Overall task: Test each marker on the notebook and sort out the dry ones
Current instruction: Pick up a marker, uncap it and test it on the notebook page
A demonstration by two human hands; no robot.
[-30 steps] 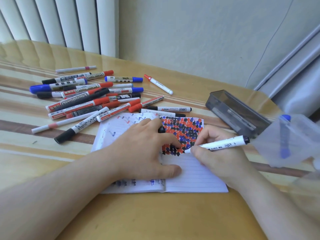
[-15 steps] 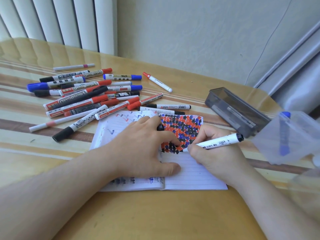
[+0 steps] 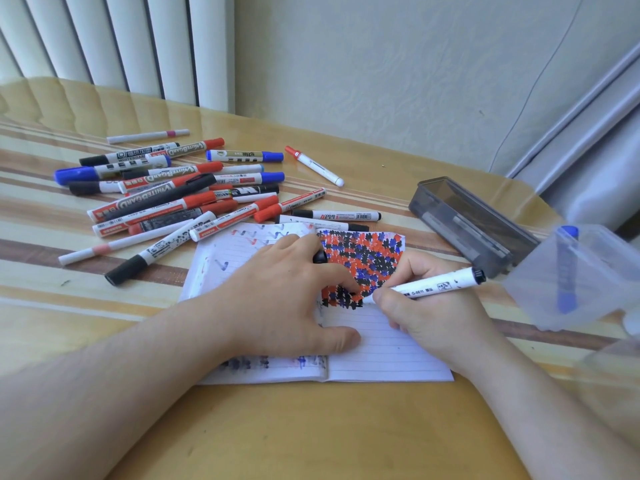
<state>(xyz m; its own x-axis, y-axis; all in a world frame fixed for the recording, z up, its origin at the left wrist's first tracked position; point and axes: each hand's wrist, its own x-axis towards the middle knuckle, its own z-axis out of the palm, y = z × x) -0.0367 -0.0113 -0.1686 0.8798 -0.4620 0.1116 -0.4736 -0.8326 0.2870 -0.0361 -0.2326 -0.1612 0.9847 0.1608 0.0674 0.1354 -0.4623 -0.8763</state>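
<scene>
notebook: white, thin ruled lines, upper right page filled with a red, blue and black scribble patch | marker over notebook: white barrel, black end | marker pile beyond notebook: white barrels, red, blue, black caps | tabletop: yellow-tan, brown and cream stripes | box right of notebook: smoky grey

Soft, even daylight fills the scene, bright but not harsh. The glossy surface mirrors the pale blinds toward 10 o'clock as a broad sheen. Shadows under each hand are faint and short. The centre is sharp; at 3 o'clock a translucent container looks hazy, and wide-angle curvature bends the edges.
</scene>
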